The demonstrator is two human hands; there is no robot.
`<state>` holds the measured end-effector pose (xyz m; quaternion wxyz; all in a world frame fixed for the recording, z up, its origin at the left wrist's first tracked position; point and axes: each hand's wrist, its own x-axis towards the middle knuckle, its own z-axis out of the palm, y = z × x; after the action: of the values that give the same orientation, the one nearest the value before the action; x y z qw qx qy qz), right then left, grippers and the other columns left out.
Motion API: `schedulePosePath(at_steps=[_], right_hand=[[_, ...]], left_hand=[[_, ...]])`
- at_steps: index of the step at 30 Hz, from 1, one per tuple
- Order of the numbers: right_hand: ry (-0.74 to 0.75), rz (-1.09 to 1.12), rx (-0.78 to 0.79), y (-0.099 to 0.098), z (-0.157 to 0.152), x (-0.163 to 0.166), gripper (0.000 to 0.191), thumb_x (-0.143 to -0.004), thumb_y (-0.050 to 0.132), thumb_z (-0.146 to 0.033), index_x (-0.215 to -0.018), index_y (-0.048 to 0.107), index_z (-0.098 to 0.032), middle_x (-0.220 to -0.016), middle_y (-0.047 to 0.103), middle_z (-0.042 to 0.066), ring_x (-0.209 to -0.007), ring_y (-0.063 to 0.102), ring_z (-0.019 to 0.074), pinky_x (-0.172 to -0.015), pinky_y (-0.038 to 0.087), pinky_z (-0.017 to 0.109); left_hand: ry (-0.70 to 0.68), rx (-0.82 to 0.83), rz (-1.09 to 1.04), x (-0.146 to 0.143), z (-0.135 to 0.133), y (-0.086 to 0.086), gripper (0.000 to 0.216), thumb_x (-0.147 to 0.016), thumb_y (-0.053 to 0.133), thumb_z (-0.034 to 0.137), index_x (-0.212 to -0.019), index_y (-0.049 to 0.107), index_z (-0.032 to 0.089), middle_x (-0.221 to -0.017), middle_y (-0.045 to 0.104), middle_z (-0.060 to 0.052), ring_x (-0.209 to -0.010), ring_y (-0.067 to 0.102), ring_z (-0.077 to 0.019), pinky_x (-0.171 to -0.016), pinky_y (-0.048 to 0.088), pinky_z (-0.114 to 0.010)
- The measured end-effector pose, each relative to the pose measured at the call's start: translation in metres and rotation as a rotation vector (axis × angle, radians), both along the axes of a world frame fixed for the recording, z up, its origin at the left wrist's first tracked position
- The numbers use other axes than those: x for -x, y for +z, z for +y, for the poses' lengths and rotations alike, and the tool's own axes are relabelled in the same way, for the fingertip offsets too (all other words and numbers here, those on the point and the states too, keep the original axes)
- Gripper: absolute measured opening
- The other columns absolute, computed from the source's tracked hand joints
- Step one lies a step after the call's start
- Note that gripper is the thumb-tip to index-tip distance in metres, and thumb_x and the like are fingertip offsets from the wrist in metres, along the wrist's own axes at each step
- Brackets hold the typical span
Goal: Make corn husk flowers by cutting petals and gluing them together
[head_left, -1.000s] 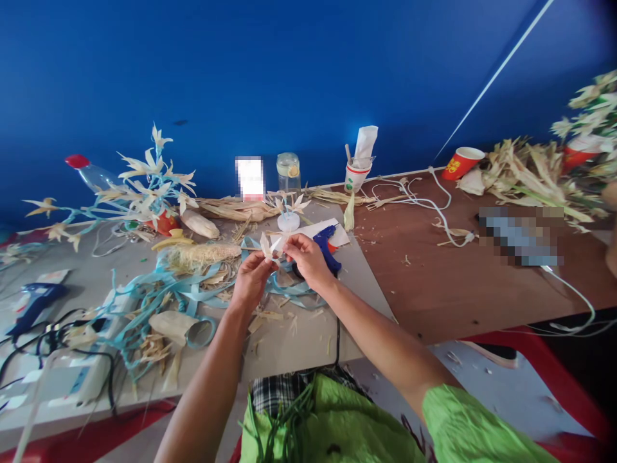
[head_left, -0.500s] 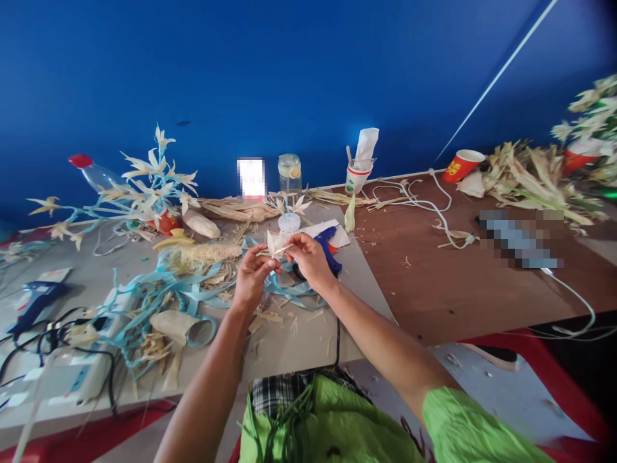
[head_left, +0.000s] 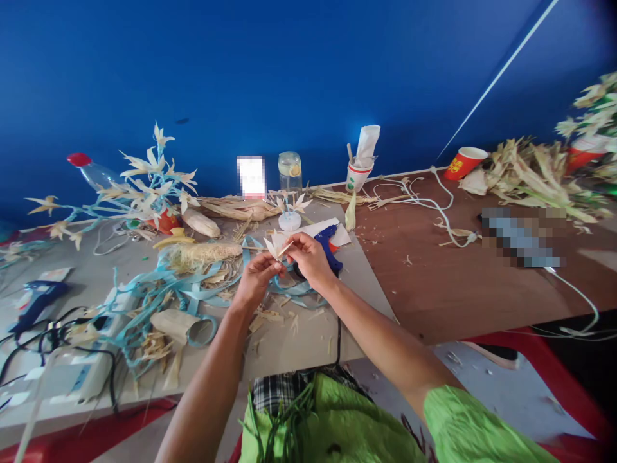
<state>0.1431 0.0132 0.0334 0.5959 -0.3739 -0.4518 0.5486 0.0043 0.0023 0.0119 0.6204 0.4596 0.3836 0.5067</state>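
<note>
A small pale corn-husk flower [head_left: 276, 245] with pointed petals stands upright between my hands, above the grey board. My left hand [head_left: 258, 275] pinches its base from the left. From the right, my right hand [head_left: 311, 262] has thumb and fingers closed on one of its petals. Just behind, a round white stand [head_left: 289, 221] carries more pale petals. Beside my right hand lies a blue glue gun [head_left: 330, 249], partly over a white card [head_left: 343, 238]. Light blue ribbon [head_left: 226, 297] runs under and left of my hands.
At left are a flower arrangement [head_left: 154, 170], corn cob [head_left: 207, 252], second glue gun [head_left: 38, 301], power strip [head_left: 89, 376] and black cords. Behind stand a glass jar [head_left: 290, 173] and white cup [head_left: 358, 177]. At right are a red cup [head_left: 464, 163], husks [head_left: 525, 173] and white cables [head_left: 434, 204].
The flower now stands more upright, its petals more spread and showing more clearly. My right fingers have shifted slightly at its petals, and my left hand still pinches the base.
</note>
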Motion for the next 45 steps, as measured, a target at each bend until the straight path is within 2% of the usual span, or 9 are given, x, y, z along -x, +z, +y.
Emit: schedulePosePath(at_steps=[6,11,16,20,29,33,36,41,45], right_hand=[[0.018,-0.023,0.012,0.0,0.0,-0.001,0.011,-0.07,0.062,-0.025,-0.067,0.055,-0.017,-0.054,0.054,-0.006,-0.048,0.045,0.0067,-0.05,0.036,0.021],[0.008,-0.073,0.004,-0.001,0.001,-0.003,0.012,-0.071,0.063,-0.027,-0.068,0.056,-0.018,-0.056,0.055,-0.005,-0.049,0.046,0.0071,-0.05,0.035,0.021],[-0.032,-0.098,0.008,0.0,0.001,-0.003,0.012,-0.071,0.062,-0.028,-0.068,0.056,-0.018,-0.058,0.054,-0.005,-0.05,0.047,0.0072,-0.051,0.037,0.021],[-0.041,-0.065,0.012,0.002,0.002,-0.004,0.013,-0.069,0.063,-0.028,-0.066,0.055,-0.018,-0.057,0.054,-0.004,-0.051,0.046,0.0073,-0.052,0.037,0.021],[0.295,0.205,-0.001,0.006,-0.003,-0.013,0.018,-0.065,0.071,-0.027,-0.064,0.056,-0.018,-0.105,0.061,0.002,-0.056,0.045,0.0048,-0.06,0.042,0.024],[0.3,0.278,0.019,0.008,-0.004,-0.012,0.023,-0.063,0.073,-0.032,-0.066,0.055,-0.019,-0.101,0.062,0.001,-0.057,0.048,0.0063,-0.061,0.043,0.025],[0.285,0.347,0.003,0.009,-0.001,-0.013,0.023,-0.065,0.073,-0.031,-0.068,0.054,-0.019,-0.089,0.061,0.0,-0.056,0.048,0.006,-0.06,0.042,0.024],[0.275,0.355,-0.006,0.009,0.001,-0.015,0.026,-0.065,0.073,-0.032,-0.067,0.051,-0.019,-0.077,0.055,-0.002,-0.055,0.047,0.0064,-0.061,0.043,0.025],[0.28,0.341,0.0,0.01,0.002,-0.017,0.026,-0.065,0.073,-0.033,-0.066,0.051,-0.018,-0.076,0.055,-0.002,-0.055,0.048,0.0067,-0.061,0.043,0.025]], left_hand=[[-0.016,0.019,0.081,0.001,0.0,-0.005,0.027,-0.064,0.075,0.03,-0.083,0.065,0.014,-0.065,0.067,-0.002,-0.053,0.059,-0.0119,-0.057,0.047,-0.026],[0.012,-0.005,0.079,0.001,-0.002,0.0,0.027,-0.063,0.075,0.033,-0.078,0.062,0.014,-0.062,0.066,-0.001,-0.052,0.058,-0.0118,-0.056,0.048,-0.026],[0.027,-0.059,0.08,0.002,-0.003,0.003,0.027,-0.068,0.072,0.033,-0.086,0.06,0.015,-0.063,0.066,0.0,-0.052,0.059,-0.0115,-0.056,0.047,-0.025],[0.038,-0.101,0.131,0.001,-0.004,0.004,0.023,-0.069,0.071,0.032,-0.078,0.059,0.015,-0.06,0.065,0.0,-0.05,0.058,-0.0111,-0.054,0.046,-0.025],[0.209,-0.213,0.278,0.003,0.0,-0.008,0.013,-0.073,0.066,0.027,-0.074,0.059,0.017,-0.06,0.062,0.002,-0.053,0.056,-0.0099,-0.056,0.043,-0.022],[0.251,-0.246,0.358,0.002,-0.001,-0.01,0.011,-0.073,0.066,0.028,-0.075,0.063,0.017,-0.061,0.062,0.002,-0.055,0.056,-0.0105,-0.057,0.042,-0.023],[0.205,-0.248,0.382,0.001,-0.003,-0.007,0.012,-0.072,0.067,0.028,-0.076,0.065,0.017,-0.067,0.065,0.0,-0.059,0.058,-0.012,-0.062,0.044,-0.024],[0.082,-0.225,0.318,0.005,-0.006,0.001,0.024,-0.067,0.073,0.033,-0.085,0.07,0.017,-0.09,0.07,-0.007,-0.091,0.062,-0.0207,-0.087,0.044,-0.032],[-0.06,-0.075,0.045,0.008,-0.006,0.006,0.033,-0.071,0.068,0.046,-0.084,0.071,0.016,-0.083,0.071,-0.009,-0.084,0.065,-0.0234,-0.085,0.046,-0.04]])
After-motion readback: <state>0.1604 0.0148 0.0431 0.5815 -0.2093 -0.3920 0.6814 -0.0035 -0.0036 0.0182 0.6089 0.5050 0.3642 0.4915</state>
